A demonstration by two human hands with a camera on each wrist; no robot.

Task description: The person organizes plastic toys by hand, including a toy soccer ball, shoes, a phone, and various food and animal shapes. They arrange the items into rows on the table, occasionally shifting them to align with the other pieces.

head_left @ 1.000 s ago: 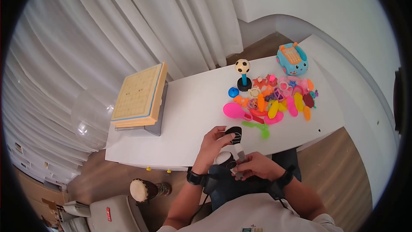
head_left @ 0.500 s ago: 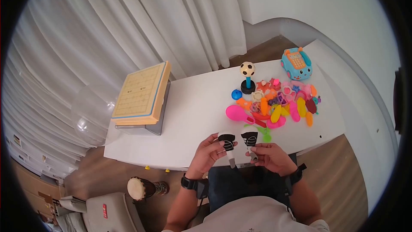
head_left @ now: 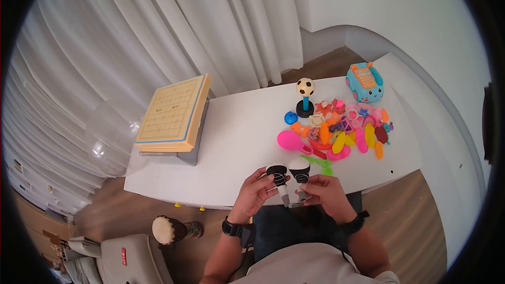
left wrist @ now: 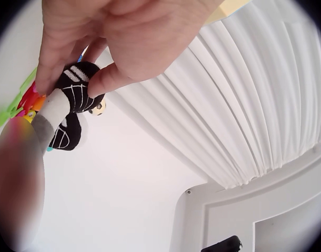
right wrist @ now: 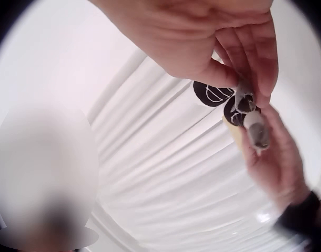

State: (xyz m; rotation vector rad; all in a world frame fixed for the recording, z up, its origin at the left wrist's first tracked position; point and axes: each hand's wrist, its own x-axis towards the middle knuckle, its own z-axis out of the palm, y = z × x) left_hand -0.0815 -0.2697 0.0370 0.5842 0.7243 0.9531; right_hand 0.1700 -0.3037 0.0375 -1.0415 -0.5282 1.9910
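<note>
My left hand (head_left: 252,194) pinches a small black-and-white thing (head_left: 279,170) by its patterned black part; its rounded top is white and its narrow white stem, grey at the tip, points down. A matching piece (head_left: 300,171) stands beside it, head up, pinched at the stem by my right hand (head_left: 331,195). The left wrist view shows white lines and two stripes on the black part (left wrist: 80,89), under my thumb. Seen from the right wrist, the grey stem end (right wrist: 246,101) is between thumb and fingers. Both heads are side by side over the table's front edge.
Behind the hands lies a pile of plastic toys, with a pink spoon (head_left: 290,141) and green pieces (head_left: 325,166) nearest. A football on a stand (head_left: 305,88) and a blue toy phone (head_left: 365,84) stand farther back. A wooden board box (head_left: 171,113) is at left; a drum (head_left: 164,230) stands below.
My right hand has lifted its piece from below the left one and turned it head up. The two pieces are now level and closer together than half a second ago.
</note>
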